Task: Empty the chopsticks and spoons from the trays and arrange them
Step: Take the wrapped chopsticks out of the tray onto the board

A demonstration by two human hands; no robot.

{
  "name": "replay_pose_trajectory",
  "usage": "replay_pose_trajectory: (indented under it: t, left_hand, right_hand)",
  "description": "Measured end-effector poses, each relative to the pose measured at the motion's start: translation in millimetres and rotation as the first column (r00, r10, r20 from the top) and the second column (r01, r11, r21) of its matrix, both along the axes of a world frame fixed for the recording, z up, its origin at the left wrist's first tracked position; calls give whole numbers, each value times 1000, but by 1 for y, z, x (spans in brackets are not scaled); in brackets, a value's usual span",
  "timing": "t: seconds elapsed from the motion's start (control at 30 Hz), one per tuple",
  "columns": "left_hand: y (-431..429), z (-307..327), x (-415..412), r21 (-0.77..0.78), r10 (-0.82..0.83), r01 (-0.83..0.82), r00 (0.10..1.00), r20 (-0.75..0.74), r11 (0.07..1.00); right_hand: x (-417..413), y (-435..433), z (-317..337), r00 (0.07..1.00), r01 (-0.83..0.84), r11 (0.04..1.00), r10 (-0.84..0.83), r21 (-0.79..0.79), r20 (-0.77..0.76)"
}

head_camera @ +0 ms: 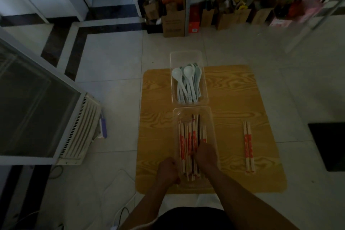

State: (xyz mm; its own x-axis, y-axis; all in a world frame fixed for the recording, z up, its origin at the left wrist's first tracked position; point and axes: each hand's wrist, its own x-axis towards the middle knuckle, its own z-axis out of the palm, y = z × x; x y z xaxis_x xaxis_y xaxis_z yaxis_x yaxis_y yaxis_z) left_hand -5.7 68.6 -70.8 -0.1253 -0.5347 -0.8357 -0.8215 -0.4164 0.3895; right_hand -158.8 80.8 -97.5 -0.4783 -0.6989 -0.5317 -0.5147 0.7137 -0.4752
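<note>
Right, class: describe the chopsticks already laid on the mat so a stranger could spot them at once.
Find the wood-grain mat on the tiled floor, then the clear tray of chopsticks at its near end. To the right of that tray, a pair of pale chopsticks with red print lies on the bare mat, the only ones outside a tray.

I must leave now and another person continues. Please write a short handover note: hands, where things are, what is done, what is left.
Left hand grips the near-left rim of the chopstick tray.
Right hand is inside it and seems to pinch chopsticks.
Done: one pair of chopsticks lies on the mat, right of that tray.
Left: the other chopsticks, and all spoons in the far tray.
</note>
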Motion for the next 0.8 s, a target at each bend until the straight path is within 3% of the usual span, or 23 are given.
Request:
replay_pose_trajectory:
  t: [0.13,0.33,0.47,0.57,0.63,0.8]
  left_hand:
    - [-1,-1,-2,27,43,-43,999,-5,999]
    - [-2,-2,-3,38,32,-34,999,35,999]
    - [-3,-2,-7,37,44,-47,996,73,998]
    - [-3,-5,-10,0,-6,6,994,110,1000]
    - [-2,-6,-13,-12,-57,59,986,156,998]
    - [0,-2,-21,-31,-150,166,947,284,986]
  right_hand:
    - [-5,-3,-11,999,28,999,-29,44,29]
    - [-8,-8,13,997,-69,987,63,147,43]
    - [-23,-23,32,993,-79,996,83,-50,85]
    - [-62,-33,53,996,7,965,16,-261,83]
    - [-102,-30,61,997,71,947,-61,-312,41]
    - [-197,17,43,960,232,960,-252,-154,-123]
